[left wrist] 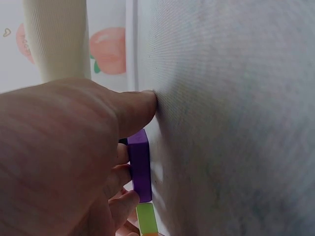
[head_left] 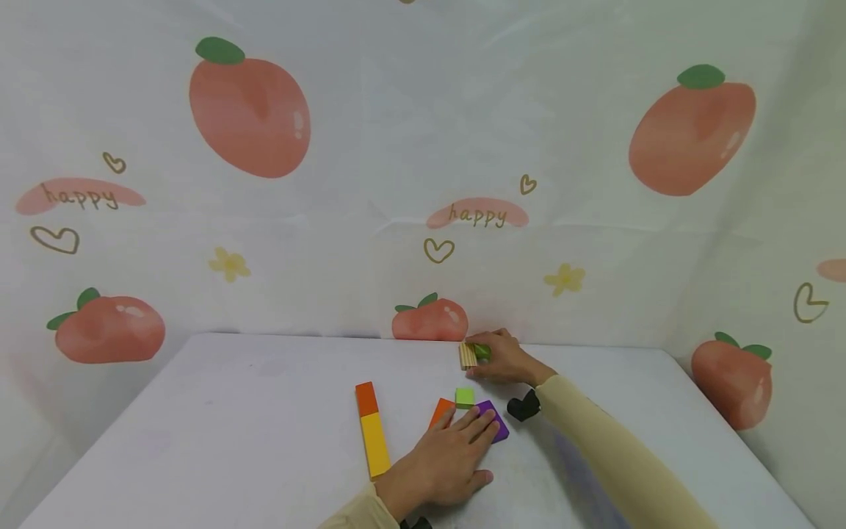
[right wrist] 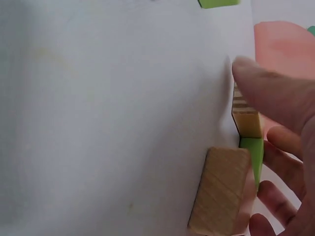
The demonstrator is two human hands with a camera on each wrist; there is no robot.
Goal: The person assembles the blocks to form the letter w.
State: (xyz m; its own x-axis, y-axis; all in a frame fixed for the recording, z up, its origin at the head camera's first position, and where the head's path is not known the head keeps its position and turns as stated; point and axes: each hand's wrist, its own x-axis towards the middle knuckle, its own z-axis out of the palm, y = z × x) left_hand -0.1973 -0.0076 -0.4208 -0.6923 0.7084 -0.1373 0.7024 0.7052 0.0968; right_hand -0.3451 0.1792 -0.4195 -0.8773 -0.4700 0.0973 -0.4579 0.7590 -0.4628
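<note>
My left hand (head_left: 452, 459) lies palm down with extended fingers over the purple block (head_left: 500, 432) and beside the orange block (head_left: 440, 411). In the left wrist view, its fingers touch the purple block (left wrist: 140, 167). Just past the fingertips sits a small light-green block (head_left: 465, 397). At the table's far edge, my right hand (head_left: 507, 358) pinches a striped wooden block (head_left: 467, 356) between thumb and fingers. A green block (right wrist: 252, 155) touches the striped one, and a plain wooden block (right wrist: 220, 189) stands close by, under the curled fingers; the head view hides it.
Left of my left hand, a red-orange block (head_left: 367, 399) and a yellow block (head_left: 375, 444) form a straight row. A dark object (head_left: 524, 406) is near the right wrist. Behind the white table (head_left: 218, 411) hangs a curtain (head_left: 370, 147) printed with fruit.
</note>
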